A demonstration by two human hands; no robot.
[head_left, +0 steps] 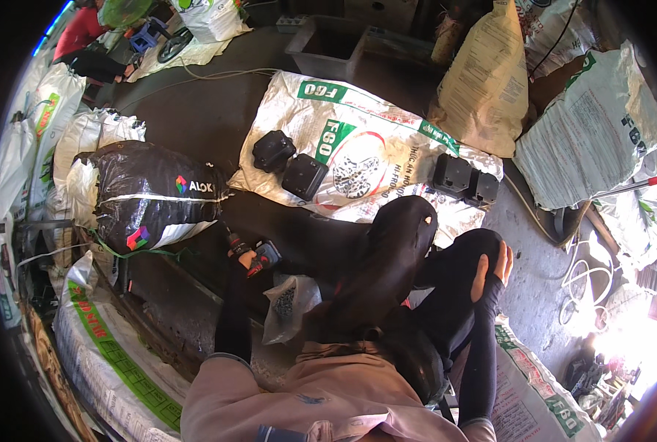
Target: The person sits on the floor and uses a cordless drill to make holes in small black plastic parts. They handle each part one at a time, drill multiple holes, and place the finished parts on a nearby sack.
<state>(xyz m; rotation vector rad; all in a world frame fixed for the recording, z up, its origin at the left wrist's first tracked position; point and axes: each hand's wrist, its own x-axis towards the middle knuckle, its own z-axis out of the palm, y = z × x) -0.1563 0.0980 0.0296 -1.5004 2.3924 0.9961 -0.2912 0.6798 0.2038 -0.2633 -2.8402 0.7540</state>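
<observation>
My left hand (pixel 244 260) is closed around the grip of a cordless drill (pixel 266 254), held low beside my left leg. The drill has a black and red body and a grey-blue battery, and its slim tip points away from me. Right by it, a clear plastic bag (pixel 291 303) holds many small dark metal pieces, perhaps screws. My right hand (pixel 493 268) lies on my bent right knee, fingers stretched out and nothing in them. Beyond my legs, black plastic housings rest on a flattened white sack (pixel 372 118): a pair (pixel 304 177) at left, another pair (pixel 452 174) at right.
A full black sack (pixel 155 191) stands at left, and white sacks (pixel 115 346) line that side. Upright sacks (pixel 486 81) fill the far right. A grey tub (pixel 327 46) sits at the back. White tubing (pixel 590 276) coils at right. Another person (pixel 85 40) is far left.
</observation>
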